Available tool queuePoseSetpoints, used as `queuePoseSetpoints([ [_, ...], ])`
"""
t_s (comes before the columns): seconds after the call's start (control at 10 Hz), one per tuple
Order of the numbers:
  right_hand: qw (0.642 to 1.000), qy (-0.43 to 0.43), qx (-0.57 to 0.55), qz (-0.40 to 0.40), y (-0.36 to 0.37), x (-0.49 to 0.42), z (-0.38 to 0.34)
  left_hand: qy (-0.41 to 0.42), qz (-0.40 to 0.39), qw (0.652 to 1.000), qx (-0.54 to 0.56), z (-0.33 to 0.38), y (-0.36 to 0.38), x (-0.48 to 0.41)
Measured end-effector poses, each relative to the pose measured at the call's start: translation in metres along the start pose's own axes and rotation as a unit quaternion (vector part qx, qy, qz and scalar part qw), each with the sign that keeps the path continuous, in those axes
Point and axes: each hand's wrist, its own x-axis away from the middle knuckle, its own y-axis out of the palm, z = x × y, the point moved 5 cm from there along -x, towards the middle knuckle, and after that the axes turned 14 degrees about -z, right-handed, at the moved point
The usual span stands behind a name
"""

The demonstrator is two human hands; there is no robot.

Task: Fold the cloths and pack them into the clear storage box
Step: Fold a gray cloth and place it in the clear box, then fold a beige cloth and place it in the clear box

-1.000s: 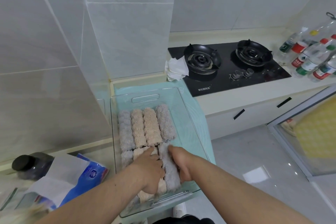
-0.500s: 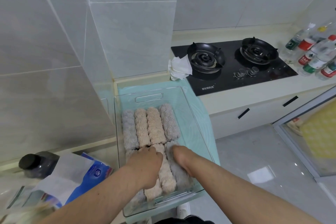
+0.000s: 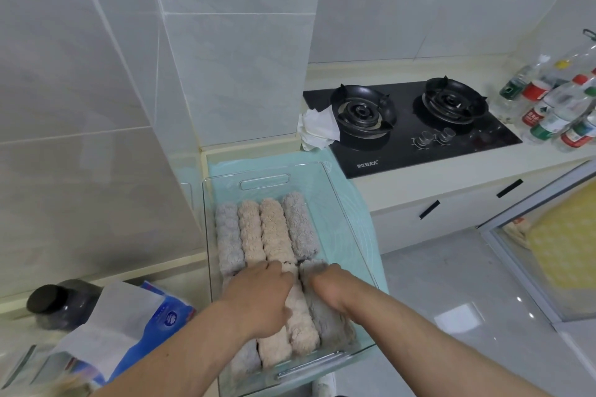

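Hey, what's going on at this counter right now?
A person is packing rolled cloths into a clear storage box on the kitchen counter. Four rolls fill the far row. The left hand presses on the near row's beige rolls, and the right hand is against the grey roll beside them.

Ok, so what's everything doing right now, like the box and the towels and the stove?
clear storage box, open, no lid on.
far cloths, four rolled, packed side by side.
near cloths, rolled, under both hands.
left hand, pressing on the near cloths.
right hand, on the near cloths too; grip unclear.
stove, no flame showing.
bottles, caps on.
dark jar, lid on.
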Motion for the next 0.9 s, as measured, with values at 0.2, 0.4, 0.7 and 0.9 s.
queuePoseSetpoints([
  [0.2, 0.989, -0.116, -0.063, 0.064, -0.049, 0.023, -0.055, 0.040, 0.174, 0.910, 0.374, -0.043, -0.079, 0.015],
  [0.4, 0.932, -0.329, -0.139, 0.058, -0.081, 0.056, -0.101, 0.014, 0.327, 0.781, 0.533, -0.070, -0.109, 0.048],
  [0.7, 0.892, -0.447, -0.071, -0.020, -0.098, 0.074, -0.111, -0.111, 0.435, 0.721, 0.528, -0.039, -0.108, 0.099],
  [0.9, 0.842, -0.529, 0.015, -0.099, -0.110, 0.100, -0.098, -0.216, 0.534, 0.622, 0.530, 0.026, -0.083, 0.160],
])
